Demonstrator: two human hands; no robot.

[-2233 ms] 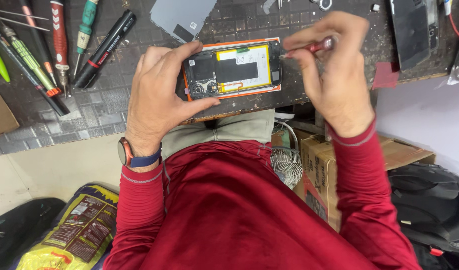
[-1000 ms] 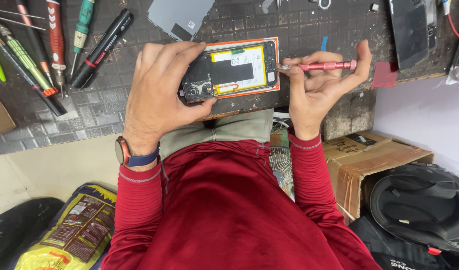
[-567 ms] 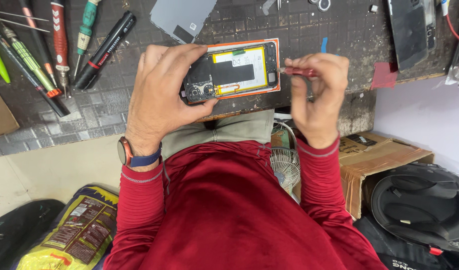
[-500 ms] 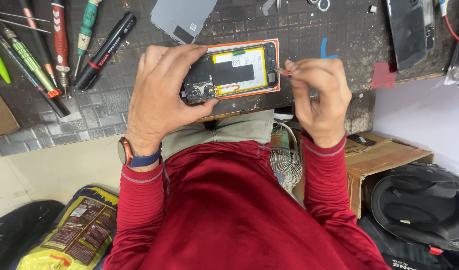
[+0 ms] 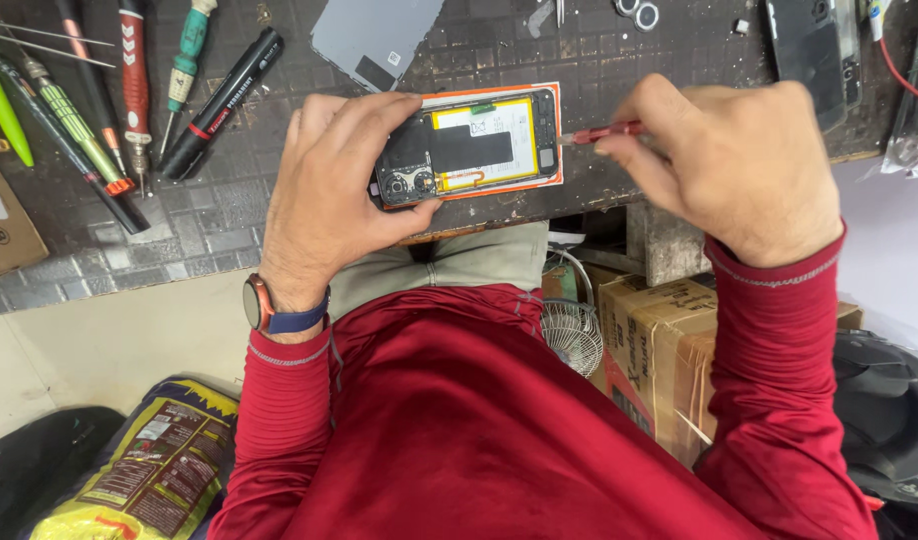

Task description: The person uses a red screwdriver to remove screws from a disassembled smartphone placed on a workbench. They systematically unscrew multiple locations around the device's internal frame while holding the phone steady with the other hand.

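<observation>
Left hand (image 5: 334, 190): clamped on camera end of opened smartphone (image 5: 469, 148), thumb under near edge, fingers over far edge; wristwatch on wrist.
Right hand (image 5: 724, 160): closed around red-handled screwdriver (image 5: 604, 132), tip pointing 9 o'clock at phone's right end; tip contact too small to confirm.
Phone: back cover off, yellow-framed battery and dual camera module exposed; lying flat in orange frame on dark tiled bench, near edge, dead centre.
Grey back panel (image 5: 374, 38): at 11 o'clock of phone, just beyond left fingertips.
Tool row: at 9–10 o'clock, well apart from phone: black marker (image 5: 224, 100), green-handled screwdriver (image 5: 184, 60), red-handled driver (image 5: 134, 70), more drivers further left.
Second dark phone (image 5: 804, 50): at 1 o'clock, beyond right hand.
Below bench: cardboard box (image 5: 659, 350) at 5 o'clock, small fan grille (image 5: 569, 335) beside it, yellow printed bag (image 5: 149, 470) at 7 o'clock.
</observation>
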